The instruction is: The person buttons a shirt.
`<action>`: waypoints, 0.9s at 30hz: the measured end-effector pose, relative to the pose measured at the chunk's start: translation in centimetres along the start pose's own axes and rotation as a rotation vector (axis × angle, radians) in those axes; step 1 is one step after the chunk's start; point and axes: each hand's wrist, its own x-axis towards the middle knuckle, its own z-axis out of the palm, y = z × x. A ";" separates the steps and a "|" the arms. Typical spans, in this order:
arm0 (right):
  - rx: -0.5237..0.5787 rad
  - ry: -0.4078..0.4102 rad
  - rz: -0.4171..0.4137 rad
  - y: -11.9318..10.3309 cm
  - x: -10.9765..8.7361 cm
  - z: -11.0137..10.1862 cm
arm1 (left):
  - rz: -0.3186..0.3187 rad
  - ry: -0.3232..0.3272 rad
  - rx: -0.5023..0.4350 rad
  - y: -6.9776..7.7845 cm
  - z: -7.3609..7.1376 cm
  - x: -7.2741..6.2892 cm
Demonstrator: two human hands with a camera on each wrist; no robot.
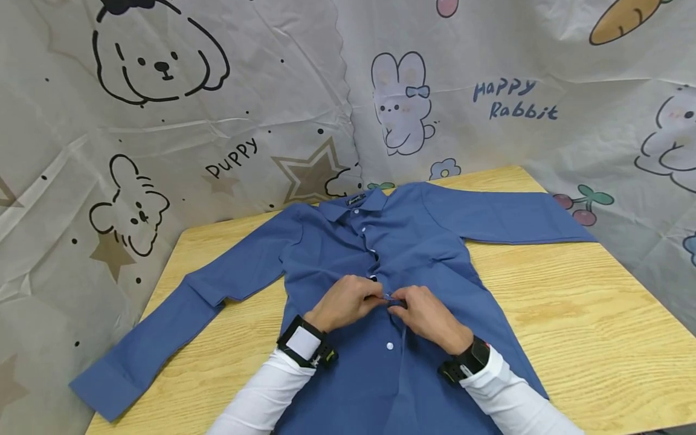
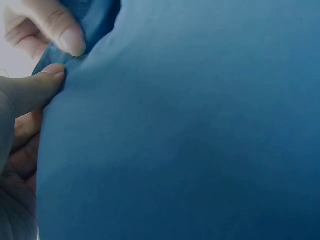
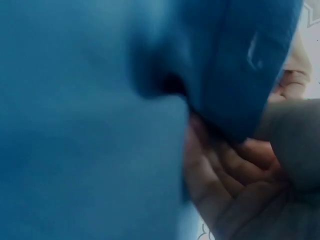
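A blue long-sleeved shirt [image 1: 337,356] lies face up with its collar [image 1: 353,205] at the far end. Over the middle of its front placket my two hands meet, fingertips almost touching. My left hand [image 1: 350,302] pinches one edge of the placket between thumb and fingers. From the other side, my right hand [image 1: 429,314] pinches the cloth too, and in the right wrist view its fingers [image 3: 207,180] curl behind the fabric edge. Below the hands a white button [image 1: 389,346] shows on the placket. Whatever lies between the fingertips is hidden.
The shirt rests on a light wooden table [image 1: 587,326]. One sleeve [image 1: 147,338] slants toward the near left, the other [image 1: 522,217] reaches right past the table's edge. A printed white cloth [image 1: 261,60] hangs behind and around the table.
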 end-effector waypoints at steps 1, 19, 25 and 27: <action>-0.009 0.001 -0.010 0.1 0.0 0.0 | -0.005 0.009 -0.017 0.0 0.0 0.0; -0.160 0.133 -0.035 -0.8 0.1 0.5 | 0.149 0.186 0.218 0.1 0.8 -0.2; -0.162 0.179 -0.065 -1.3 0.0 0.5 | 0.225 0.273 0.387 0.2 0.7 -0.1; -0.164 0.179 -0.061 -1.4 0.0 0.4 | 0.185 0.259 0.388 0.4 0.5 -0.2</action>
